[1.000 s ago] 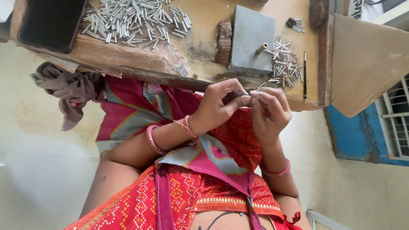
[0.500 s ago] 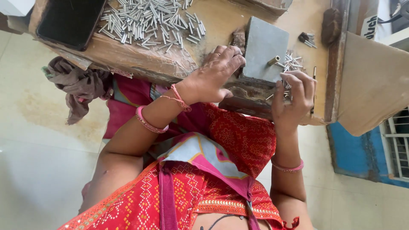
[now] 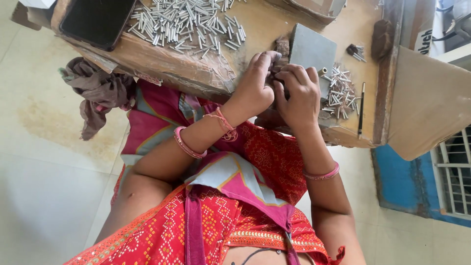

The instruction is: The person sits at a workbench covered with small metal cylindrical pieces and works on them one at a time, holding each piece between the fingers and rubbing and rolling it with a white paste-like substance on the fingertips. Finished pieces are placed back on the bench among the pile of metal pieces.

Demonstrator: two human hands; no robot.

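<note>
**Both hands at the grey block on the bench edge**

Where the wooden bench meets its near edge, we see our two hands pressed together beside a grey block. Our left hand is curled, its fingertips lying against a small dark part at the block's left side; what it grips, if anything, we cannot tell, since the fingers hide it. Our right hand is likewise curled, knuckles up, thumb touching the left hand, and covers the block's lower front; we cannot tell whether it holds something. One short metal tube stands just beside the right hand's fingers, at the block's lower right corner.

A small heap of metal tubes lies on the bench right of the right hand, with a thin dark rod beyond it. A much larger heap spreads across the bench well left of the block. A black tray sits at the bench's left end, and a brown rag hangs below it. Pink bangles circle both wrists above the red patterned clothing.
</note>
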